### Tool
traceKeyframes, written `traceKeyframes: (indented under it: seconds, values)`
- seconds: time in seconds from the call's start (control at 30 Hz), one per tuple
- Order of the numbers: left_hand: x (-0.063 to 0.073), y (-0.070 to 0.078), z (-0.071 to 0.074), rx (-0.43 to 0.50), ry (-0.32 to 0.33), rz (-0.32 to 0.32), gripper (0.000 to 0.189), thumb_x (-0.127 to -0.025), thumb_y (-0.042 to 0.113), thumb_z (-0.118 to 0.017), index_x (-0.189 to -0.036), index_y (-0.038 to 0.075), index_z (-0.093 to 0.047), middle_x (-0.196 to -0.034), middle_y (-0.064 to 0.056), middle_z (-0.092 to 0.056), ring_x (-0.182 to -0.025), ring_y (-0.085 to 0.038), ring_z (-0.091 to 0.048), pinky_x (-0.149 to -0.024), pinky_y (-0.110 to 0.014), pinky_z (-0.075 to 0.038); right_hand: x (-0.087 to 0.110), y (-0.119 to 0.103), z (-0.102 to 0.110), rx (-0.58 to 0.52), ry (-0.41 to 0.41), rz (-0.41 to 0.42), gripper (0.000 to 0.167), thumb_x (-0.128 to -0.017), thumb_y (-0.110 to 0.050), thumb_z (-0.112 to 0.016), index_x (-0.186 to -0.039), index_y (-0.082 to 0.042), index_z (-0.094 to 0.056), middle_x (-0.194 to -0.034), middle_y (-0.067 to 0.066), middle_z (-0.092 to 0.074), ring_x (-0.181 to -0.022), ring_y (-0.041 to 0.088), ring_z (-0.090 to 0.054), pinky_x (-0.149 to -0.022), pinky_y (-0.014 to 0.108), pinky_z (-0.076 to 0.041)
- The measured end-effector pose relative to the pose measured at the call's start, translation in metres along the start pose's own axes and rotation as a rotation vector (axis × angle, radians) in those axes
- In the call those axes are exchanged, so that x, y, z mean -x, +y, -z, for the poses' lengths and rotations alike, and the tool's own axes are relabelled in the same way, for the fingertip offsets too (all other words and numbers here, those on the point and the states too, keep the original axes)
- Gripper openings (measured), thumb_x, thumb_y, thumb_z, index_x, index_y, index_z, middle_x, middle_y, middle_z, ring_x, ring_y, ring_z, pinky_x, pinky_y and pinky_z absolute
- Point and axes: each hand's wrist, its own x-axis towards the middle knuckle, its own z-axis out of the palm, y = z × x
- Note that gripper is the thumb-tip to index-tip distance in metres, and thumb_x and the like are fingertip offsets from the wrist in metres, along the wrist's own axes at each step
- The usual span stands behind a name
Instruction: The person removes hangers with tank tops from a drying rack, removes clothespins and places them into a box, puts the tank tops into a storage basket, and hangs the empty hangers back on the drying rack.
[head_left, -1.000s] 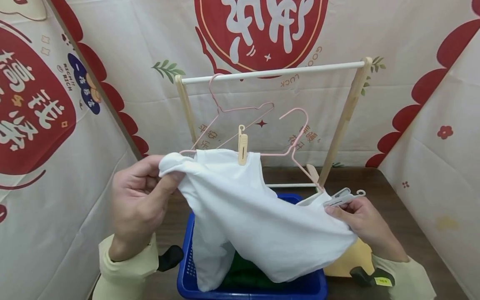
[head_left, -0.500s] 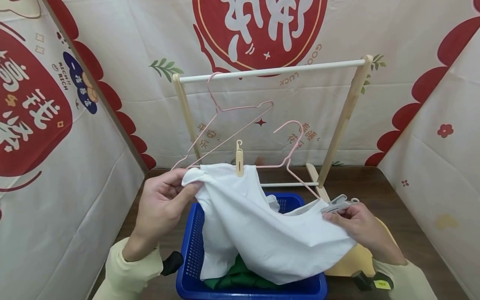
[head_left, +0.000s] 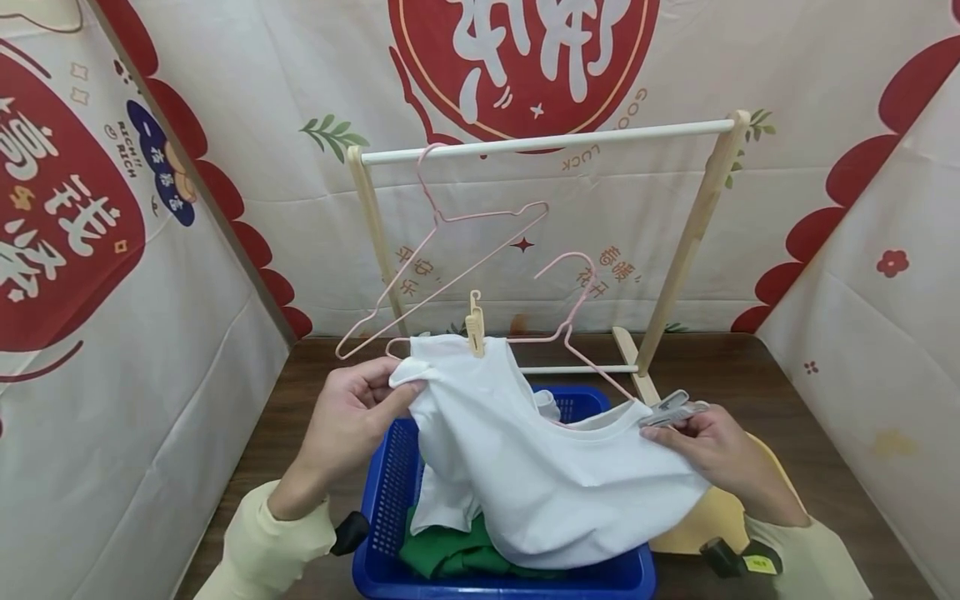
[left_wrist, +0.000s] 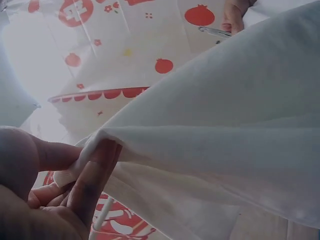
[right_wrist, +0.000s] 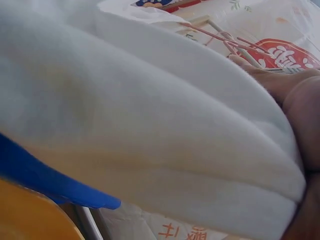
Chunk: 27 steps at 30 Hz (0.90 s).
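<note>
White shirt (head_left: 547, 475) spread out above the blue basket (head_left: 384, 504); we cannot tell whether its hem touches the green cloth (head_left: 453, 547) inside. Left hand (head_left: 348, 421): fingers narrow, pinching the shirt's edge on that side. Right hand (head_left: 731, 450): fingers and thumb pinch the grey peg (head_left: 669, 410) at the shirt's other shoulder; we cannot tell if the peg grips the fabric. We see the lower pink hanger (head_left: 568, 320) inside the shirt, hook up, tilted down toward the right hand. Beige peg (head_left: 476, 329) upright on the shoulder nearer the left hand. Behind, we note the clothes rack (head_left: 547, 144) on the desk (head_left: 720, 367), an upper pink hanger (head_left: 437, 218) slung from its bar. By the right hand we see a yellow thing (head_left: 697, 521), partly hidden
</note>
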Motion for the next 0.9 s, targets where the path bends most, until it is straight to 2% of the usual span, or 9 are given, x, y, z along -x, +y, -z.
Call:
traceKeyframes:
  seconds: [0.23, 0.47, 0.57, 0.7, 0.9]
  values:
    - [0.002, -0.016, -0.004, -0.065, -0.048, 0.105, 0.018, -0.093, 0.008, -0.068, -0.108, -0.001, -0.071, -0.09, -0.012, -0.075, -0.072, -0.015, -0.071, -0.066, -0.03, -0.058, -0.005, 0.002, -0.004, -0.023, -0.028, 0.047, 0.004, -0.087, 0.007, -0.068, -0.088, 0.005, -0.072, -0.069, -0.008, -0.066, -0.053, 0.005, -0.062, -0.045, 0.023, -0.048]
    - [0.007, -0.03, -0.006, -0.145, -0.089, 0.147, 0.019, -0.092, 0.007, -0.069, -0.108, -0.002, -0.072, -0.089, -0.012, -0.074, -0.069, -0.01, -0.068, -0.062, -0.025, -0.056, -0.01, 0.004, -0.007, -0.018, -0.09, 0.048, 0.005, -0.088, 0.005, -0.069, -0.09, 0.004, -0.073, -0.072, -0.008, -0.067, -0.056, 0.004, -0.06, -0.046, 0.023, -0.047]
    - [0.008, -0.035, -0.007, -0.19, -0.086, 0.17, 0.016, -0.091, 0.007, -0.07, -0.106, 0.001, -0.073, -0.086, -0.008, -0.074, -0.066, -0.009, -0.066, -0.058, -0.022, -0.053, -0.012, 0.006, -0.008, -0.017, -0.112, 0.053, 0.006, -0.088, 0.004, -0.068, -0.092, 0.003, -0.073, -0.073, -0.007, -0.067, -0.057, 0.005, -0.06, -0.047, 0.024, -0.047]
    - [0.009, -0.04, -0.007, -0.254, -0.063, 0.206, 0.01, -0.091, 0.009, -0.071, -0.099, 0.004, -0.074, -0.073, -0.003, -0.069, -0.056, -0.008, -0.056, -0.048, -0.019, -0.039, -0.015, 0.009, -0.01, 0.0, -0.131, 0.05, 0.007, -0.089, 0.002, -0.069, -0.093, 0.002, -0.074, -0.074, -0.007, -0.067, -0.058, 0.006, -0.06, -0.048, 0.024, -0.046]
    - [0.009, -0.051, -0.005, -0.292, -0.056, 0.264, 0.007, -0.09, 0.01, -0.071, -0.091, 0.003, -0.073, -0.066, 0.001, -0.062, -0.055, -0.008, -0.053, -0.048, -0.02, -0.039, -0.019, 0.013, -0.013, 0.022, -0.143, 0.014, 0.005, -0.089, -0.001, -0.07, -0.09, -0.002, -0.074, -0.071, -0.006, -0.065, -0.057, 0.008, -0.058, -0.048, 0.024, -0.045]
